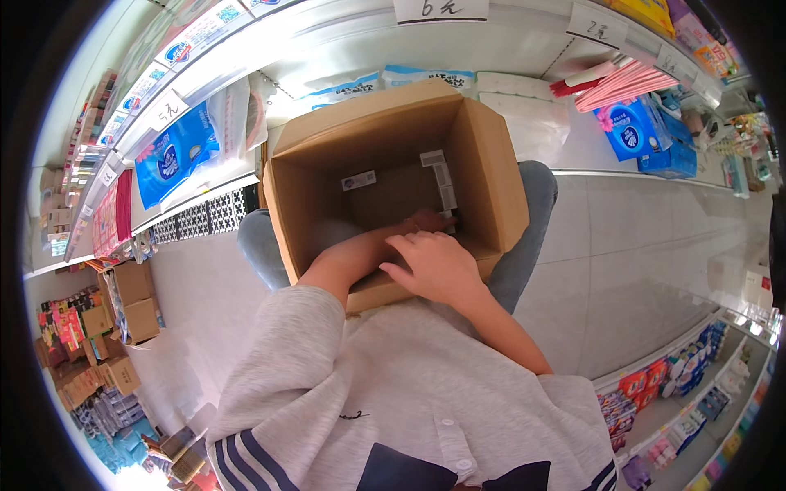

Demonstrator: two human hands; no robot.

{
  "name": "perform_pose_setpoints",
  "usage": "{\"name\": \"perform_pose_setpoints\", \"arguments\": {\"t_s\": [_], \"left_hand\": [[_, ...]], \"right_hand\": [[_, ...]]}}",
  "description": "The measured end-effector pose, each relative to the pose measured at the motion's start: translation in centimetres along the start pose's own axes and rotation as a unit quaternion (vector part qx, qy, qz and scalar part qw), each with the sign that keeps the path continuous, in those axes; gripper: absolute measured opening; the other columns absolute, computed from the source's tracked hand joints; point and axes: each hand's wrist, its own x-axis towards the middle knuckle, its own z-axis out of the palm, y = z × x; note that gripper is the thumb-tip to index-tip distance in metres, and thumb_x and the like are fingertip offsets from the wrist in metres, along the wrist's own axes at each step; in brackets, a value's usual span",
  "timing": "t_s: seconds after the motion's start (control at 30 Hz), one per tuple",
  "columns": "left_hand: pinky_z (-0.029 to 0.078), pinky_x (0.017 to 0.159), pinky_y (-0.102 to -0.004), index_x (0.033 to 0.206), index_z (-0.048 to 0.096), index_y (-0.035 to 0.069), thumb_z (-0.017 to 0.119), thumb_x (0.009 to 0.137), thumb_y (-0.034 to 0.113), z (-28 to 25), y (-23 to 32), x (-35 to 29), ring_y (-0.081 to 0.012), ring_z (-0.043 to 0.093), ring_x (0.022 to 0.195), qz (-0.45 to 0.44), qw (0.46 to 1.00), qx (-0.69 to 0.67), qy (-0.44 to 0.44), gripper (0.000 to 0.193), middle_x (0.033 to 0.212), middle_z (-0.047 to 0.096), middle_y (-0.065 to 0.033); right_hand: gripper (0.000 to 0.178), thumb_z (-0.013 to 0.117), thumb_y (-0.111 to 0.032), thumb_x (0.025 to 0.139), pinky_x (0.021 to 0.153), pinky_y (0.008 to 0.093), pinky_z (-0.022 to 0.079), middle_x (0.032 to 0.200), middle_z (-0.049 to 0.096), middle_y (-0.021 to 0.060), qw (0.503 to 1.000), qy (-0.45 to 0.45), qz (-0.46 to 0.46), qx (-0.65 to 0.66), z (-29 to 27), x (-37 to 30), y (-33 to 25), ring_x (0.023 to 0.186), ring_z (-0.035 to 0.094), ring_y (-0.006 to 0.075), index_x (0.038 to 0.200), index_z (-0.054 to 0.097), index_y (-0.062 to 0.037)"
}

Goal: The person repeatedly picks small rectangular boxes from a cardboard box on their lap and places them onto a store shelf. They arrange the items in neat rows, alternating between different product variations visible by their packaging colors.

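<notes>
An open brown cardboard box (315, 123) sits between my knees, its flaps raised. My left hand (429, 219) is deep inside, near its right wall; shadow blurs the fingers, so their grip is unclear. Beside those fingertips, a short row of small white cartons (438, 176) lines the right side of the box. A white rectangular piece with printing (358, 181) lies farther left inside it. My right hand (434, 266) is open at the box's near edge, thumb and fingers apart, just over my left wrist. Nothing shows in it.
A shelf ahead holds white paper packs (524, 110), blue tissue packs (629, 131) and a blue package (176, 155). Stacked cartons (135, 299) stand at the left. Stocked low shelves (671, 385) run along the lower right. Pale tiles (614, 245) cover the floor.
</notes>
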Motion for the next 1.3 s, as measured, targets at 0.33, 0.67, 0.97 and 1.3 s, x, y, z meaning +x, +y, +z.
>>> {"name": "perform_pose_setpoints", "arguments": {"t_s": [0.33,0.67,0.97,1.3], "left_hand": [[0.056,0.077,-0.0467,0.131,0.061,0.018,0.054,0.093,0.020,-3.7,-0.9,-2.8,-0.0366,0.072,0.093,0.020,0.998,-0.041,-0.048,0.039,0.102,0.074,-0.0177],[0.054,0.084,-0.0472,0.126,0.064,0.013,0.054,0.091,0.015,-24.7,0.3,-15.3,-0.0375,0.070,0.099,-0.038,0.979,-0.186,-0.069,0.037,0.108,0.073,-0.0194],[0.047,0.101,-0.0311,0.132,0.059,0.002,0.057,0.088,-0.005,-29.3,3.8,-31.3,-0.0162,0.059,0.110,0.026,0.797,-0.560,0.223,0.045,0.126,0.064,-0.0081],[0.037,0.114,-0.0377,0.157,0.037,0.005,0.066,0.100,0.029,-25.5,5.0,-30.1,-0.0220,0.046,0.138,0.050,0.648,-0.679,0.342,0.069,0.152,0.045,-0.0108]], "right_hand": [[0.033,0.065,-0.038,0.094,0.080,0.0426,0.056,0.093,0.072,0.0148,0.999,0.042,-0.012,-0.008,-0.2,0.7,-0.1,0.088,0.069,0.0322,0.099,0.064,-0.0048],[0.057,0.079,-0.009,0.081,0.095,0.0395,0.052,0.116,0.069,0.0117,0.960,0.198,-0.004,0.201,-1.7,1.2,0.5,0.107,0.066,0.0293,0.134,0.059,-0.0095],[0.101,0.089,-0.006,0.069,0.118,0.0410,0.037,0.146,0.054,0.0129,0.959,0.193,-0.019,0.207,-5.6,1.2,0.8,0.137,0.050,0.0303,0.155,0.037,-0.0059],[0.104,0.091,-0.006,0.067,0.114,0.0421,0.040,0.134,0.060,0.0119,0.909,0.234,-0.133,0.318,-4.7,5.1,-2.0,0.129,0.056,0.0267,0.156,0.036,-0.0065]]}}
